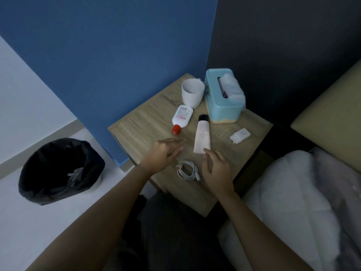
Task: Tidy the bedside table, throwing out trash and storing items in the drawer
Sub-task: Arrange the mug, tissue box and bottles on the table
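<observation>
- The bedside table (136, 124) has a pale wood-grain top, squarish with straight edges.
- A coiled white cable (186, 170) lies near the front edge, between the two hands.
- The left hand (166, 153) hovers with fingers loosely curled, holding nothing.
- The right hand (216, 169) is loosely spread and empty, fingertips at the crimped end of a flat white tube (202, 136) with a black cap.
- A white bottle (181, 118) with a red cap lies flat beside a smooth white mug (192, 92).
- A rounded teal tissue box (222, 98) holds soft tissue; a white charger plug (240, 135) lies near it.
- A black-lined bin (60, 171) stands on the floor, left.
</observation>
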